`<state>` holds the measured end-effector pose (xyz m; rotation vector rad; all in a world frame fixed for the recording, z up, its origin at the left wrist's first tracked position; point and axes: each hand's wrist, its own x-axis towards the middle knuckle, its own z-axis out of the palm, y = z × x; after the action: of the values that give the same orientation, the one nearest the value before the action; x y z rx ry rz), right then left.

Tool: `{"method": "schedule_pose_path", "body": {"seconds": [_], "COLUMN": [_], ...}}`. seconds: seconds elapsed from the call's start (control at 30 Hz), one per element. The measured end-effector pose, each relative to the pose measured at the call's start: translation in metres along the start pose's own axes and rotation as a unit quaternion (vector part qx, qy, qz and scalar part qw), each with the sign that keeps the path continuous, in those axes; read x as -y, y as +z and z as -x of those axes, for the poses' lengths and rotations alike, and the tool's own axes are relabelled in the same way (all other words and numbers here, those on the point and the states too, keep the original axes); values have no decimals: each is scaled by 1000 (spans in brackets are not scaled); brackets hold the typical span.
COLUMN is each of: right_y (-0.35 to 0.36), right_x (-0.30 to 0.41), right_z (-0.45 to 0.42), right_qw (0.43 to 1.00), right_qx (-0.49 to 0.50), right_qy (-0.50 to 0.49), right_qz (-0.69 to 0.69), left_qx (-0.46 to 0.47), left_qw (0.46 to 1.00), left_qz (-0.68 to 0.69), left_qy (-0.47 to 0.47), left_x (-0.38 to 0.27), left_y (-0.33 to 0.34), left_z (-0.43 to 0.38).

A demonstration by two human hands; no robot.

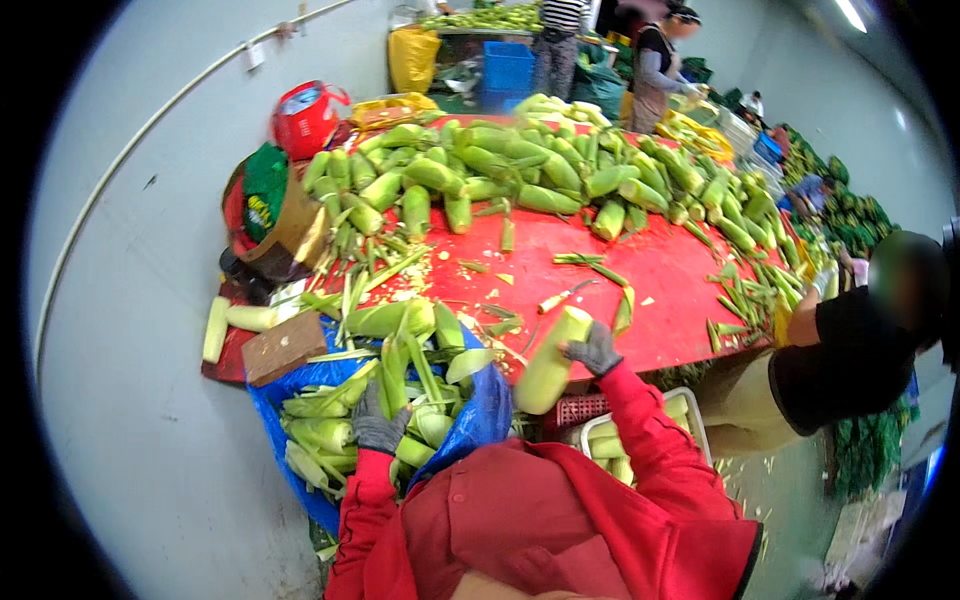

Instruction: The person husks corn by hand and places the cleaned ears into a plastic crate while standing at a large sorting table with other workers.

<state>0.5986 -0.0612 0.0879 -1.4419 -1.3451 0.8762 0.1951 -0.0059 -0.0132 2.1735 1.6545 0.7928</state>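
Observation:
My right hand (594, 349), in a grey glove, grips a pale husked ear of corn (551, 367) over the near edge of the red table (517, 262). Green husk leaves (395, 371) are in my gloved left hand (375, 420), above a blue tarpaulin bag (491, 390) filled with husks. A partly husked green ear (390, 319) lies at the bag's far rim. Below my right forearm stands a white crate (701, 427) with pale ears in it. A knife with a light handle (555, 301) rests on the table beyond the held ear.
Unhusked corn (487, 161) is heaped along the table's far side. At left are a brown block (285, 349), a cardboard container (289, 225) and a red bag (306, 120). A person in black (847, 360) works at right; other people stand farther back.

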Motion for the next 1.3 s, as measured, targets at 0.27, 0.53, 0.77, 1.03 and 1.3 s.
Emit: {"method": "schedule_pose_path", "body": {"seconds": [0.27,0.53,0.77,1.03,1.3], "right_y": [-99,-108,-78,34,107], "right_x": [-112,-185,-146,-158,-171], "right_z": [211,269,-16,-317,-463], "right_qw": [710,735,943,991,935], "right_qx": [39,84,-63,-1,-30], "right_qy": [427,444,120,132,278], "right_qz": [558,505,304,36,220], "left_qx": [166,240,182,-56,-251], "left_qw": [952,904,911,938,865], "left_qz": [-215,-254,-237,63,61], "left_qy": [-141,-245,-283,-335,-430], "left_x": [76,110,92,92,-2], "left_y": [48,49,97,-14,-41], "left_z": [57,37,51,72,161]}}
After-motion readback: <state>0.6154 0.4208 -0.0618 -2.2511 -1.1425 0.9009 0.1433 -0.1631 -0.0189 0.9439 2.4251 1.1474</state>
